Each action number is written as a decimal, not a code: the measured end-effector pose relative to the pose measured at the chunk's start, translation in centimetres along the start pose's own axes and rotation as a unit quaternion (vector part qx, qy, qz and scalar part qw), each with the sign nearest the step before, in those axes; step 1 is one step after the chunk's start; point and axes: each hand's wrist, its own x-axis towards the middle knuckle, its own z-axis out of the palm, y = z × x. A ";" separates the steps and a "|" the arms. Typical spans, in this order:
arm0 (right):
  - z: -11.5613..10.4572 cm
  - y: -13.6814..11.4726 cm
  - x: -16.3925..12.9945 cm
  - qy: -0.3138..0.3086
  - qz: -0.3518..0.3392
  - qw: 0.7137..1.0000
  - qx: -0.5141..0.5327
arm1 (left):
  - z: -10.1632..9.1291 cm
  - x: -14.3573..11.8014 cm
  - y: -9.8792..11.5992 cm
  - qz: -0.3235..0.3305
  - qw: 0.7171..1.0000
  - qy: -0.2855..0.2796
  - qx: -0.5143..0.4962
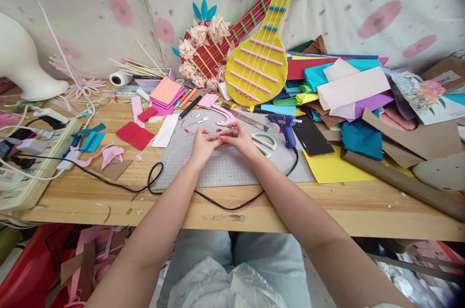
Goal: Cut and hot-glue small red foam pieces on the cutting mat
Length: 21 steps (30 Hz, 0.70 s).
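Small red foam piece (224, 137), pinched between both sets of fingertips, just above the grey cutting mat (232, 167) near its far middle. Left hand (204, 144) curled, fingers closed on the left end of the piece; right hand (240, 137) likewise closed on the right end, thumbs nearly meeting. Just beyond the hands, a pink curved foam strip (225, 116) on the mat's far edge, with a metal ruler (250, 120) beside it. To the right, scissors (264, 142) on the mat, then a blue glue gun (285, 126) standing upright, black cord trailing toward the table edge. Next to it, a dark phone (311, 136) lying flat on yellow sheet (332, 167). Farther left, red foam square (135, 134) on the wooden table (308, 206). At the back, against the wall, a yellow foam guitar (257, 63).
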 end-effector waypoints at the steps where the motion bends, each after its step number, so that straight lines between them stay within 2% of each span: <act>1: -0.1 0.0 0.0 0.001 0.001 1.000 0.004 | 0.0 0.0 0.0 0.006 1.000 0.000 0.009; 9: -0.9 0.0 0.3 -0.020 -0.005 0.999 0.034 | 0.0 -0.1 -0.1 0.036 0.999 -0.022 0.029; 12: -0.9 -0.1 0.2 -0.009 -0.018 1.000 0.020 | -0.1 -0.2 -0.3 0.035 0.999 -0.036 0.015; 17: -0.6 0.1 0.1 0.014 -0.037 0.999 0.005 | -0.2 -0.2 -0.3 0.015 0.998 -0.050 -0.016; 21: -0.6 0.1 0.0 -0.005 -0.075 0.997 -0.004 | -0.1 -0.4 0.1 -0.016 0.998 -0.052 -0.039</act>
